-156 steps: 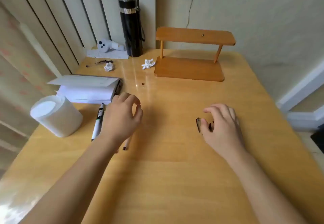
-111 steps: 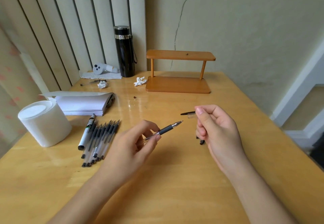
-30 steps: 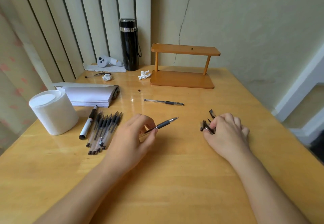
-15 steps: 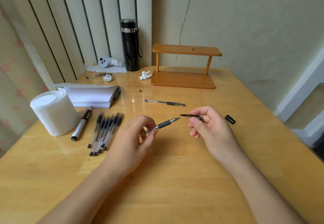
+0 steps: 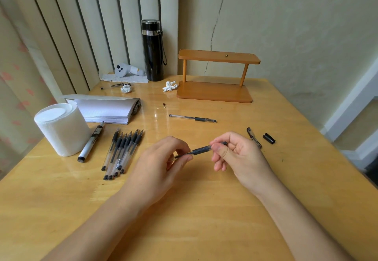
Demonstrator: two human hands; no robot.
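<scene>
My left hand (image 5: 161, 162) holds a gel pen (image 5: 199, 150) by its clear barrel above the wooden table (image 5: 194, 209), tip pointing right. My right hand (image 5: 239, 156) pinches a black cap (image 5: 224, 143) over the pen's tip end. Two loose caps lie just right of that hand: a long one (image 5: 253, 137) and a short one (image 5: 269, 138). A row of several uncapped pens (image 5: 122, 152) lies to the left. One capped pen (image 5: 193, 118) lies farther back.
A white paper roll (image 5: 61, 128) stands at the left beside a marker (image 5: 91, 142) and a notebook (image 5: 106, 108). At the back are a black flask (image 5: 153, 50), a wooden shelf (image 5: 214, 74), crumpled tissues (image 5: 169, 85) and a small grey device (image 5: 127, 70).
My right hand lifted a cap from the pile on the table and brought it left onto the tip of the pen held by my left hand.
</scene>
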